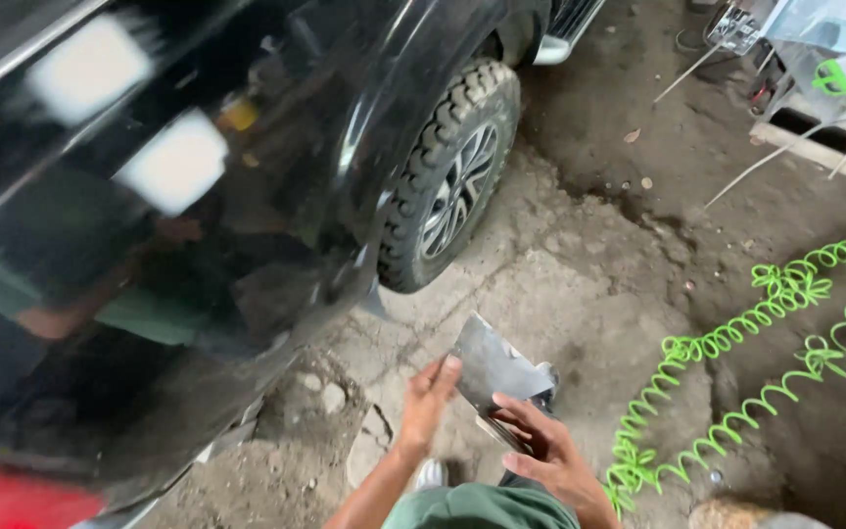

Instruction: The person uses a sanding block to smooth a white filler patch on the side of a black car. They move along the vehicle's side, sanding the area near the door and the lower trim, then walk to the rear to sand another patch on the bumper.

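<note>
— Metal sheet (490, 364), grey and dull, held at the 6 o'clock edge of the view above cracked concrete floor (589, 284). Who has it?

— Both hands. Left hand (428, 402) props the near edge with fingers spread flat against it; right hand (540, 449) has fingers curled round the lower corner.

— And around it?

— Glossy black car body (198, 225) fills 9 to 11 o'clock, its knobbly tyre (452, 181) at 12. A green coiled air hose (775, 333) lies at 3 o'clock.

— Handling advice?

— My judgement: keep the thumbs off the raw edges, support it from two sides, and keep the sheet's corners well away from the paintwork.
</note>
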